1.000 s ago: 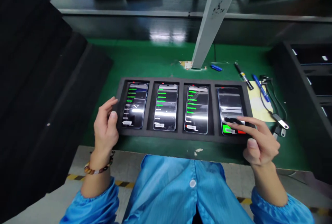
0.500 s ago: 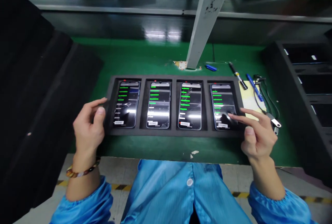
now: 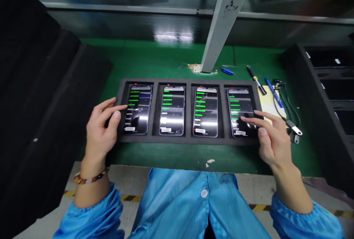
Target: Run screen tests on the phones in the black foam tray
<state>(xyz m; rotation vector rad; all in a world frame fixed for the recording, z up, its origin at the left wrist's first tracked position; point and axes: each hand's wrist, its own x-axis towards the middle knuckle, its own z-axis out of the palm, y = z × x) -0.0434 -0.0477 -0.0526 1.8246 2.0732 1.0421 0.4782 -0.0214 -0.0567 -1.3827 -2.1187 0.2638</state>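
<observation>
A black foam tray lies on the green bench, with several smartphones face up in its compartments. Their dark screens show rows of green and white text. My right hand is at the tray's right end, its index finger stretched over the screen of the rightmost phone; whether the tip touches the glass I cannot tell. My left hand is by the tray's left end, fingers apart, with the index fingertip at the left edge of the leftmost phone. The second phone and third phone lie untouched between my hands.
Right of the tray are a yellow paper pad, a black pen, a blue pen and a cable. A grey post rises behind. Black foam stacks flank the bench on the left and right.
My left hand has moved right and its index finger now reaches over the tray's edge to the leftmost phone. My right index finger has shifted slightly up the rightmost screen. The view has shifted slightly.
</observation>
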